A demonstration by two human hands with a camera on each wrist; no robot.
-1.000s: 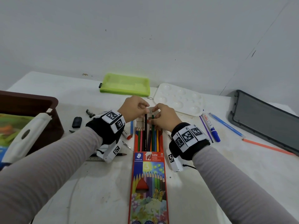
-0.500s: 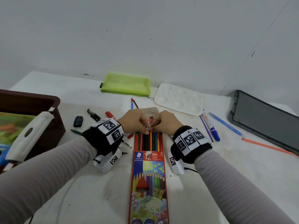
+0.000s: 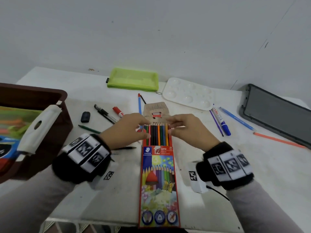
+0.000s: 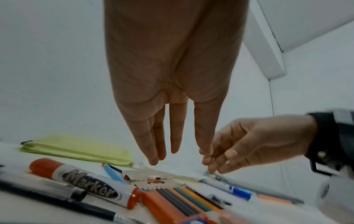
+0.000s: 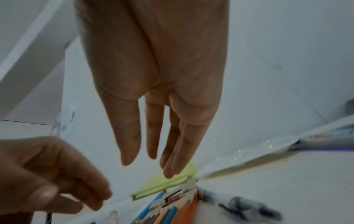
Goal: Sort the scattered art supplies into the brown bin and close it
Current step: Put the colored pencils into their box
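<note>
Pencil box (image 3: 159, 185) comes first, lying flat at the near edge of the tabletop (image 3: 252, 174) with its bottom end close to the lip; a careless tug toward the body could tip it off. Its top flap (image 3: 156, 109) is folded back and the coloured pencils (image 3: 157, 133) stick out of the open mouth, uneven at the tips. The left hand (image 3: 125, 130) and right hand (image 3: 191, 130) flank that mouth, each grip relaxed with fingers nearly straight, holding nothing; whether the fingertips touch the pencils is not clear from any view. If the box is lifted before the flap is tucked in, I would expect the pencils to slide out and scatter again.

To the left, the brown bin (image 3: 64, 105) stands open with a white handle piece (image 3: 40, 127) at its rim and colourful packets already inside. Beyond the hands lie a red marker (image 4: 84, 181), black pens (image 3: 105, 114), a small black cap (image 3: 85, 116) and a green pencil (image 3: 89, 129); round barrels like these may roll if nudged. On the right are a blue marker (image 3: 221, 121), a blue pen (image 3: 237, 118) and an orange pencil (image 3: 279, 140), which lies near the grey lid (image 3: 276, 115). Farthest back sit the green pouch (image 3: 133, 79) and the white palette (image 3: 189, 93).
</note>
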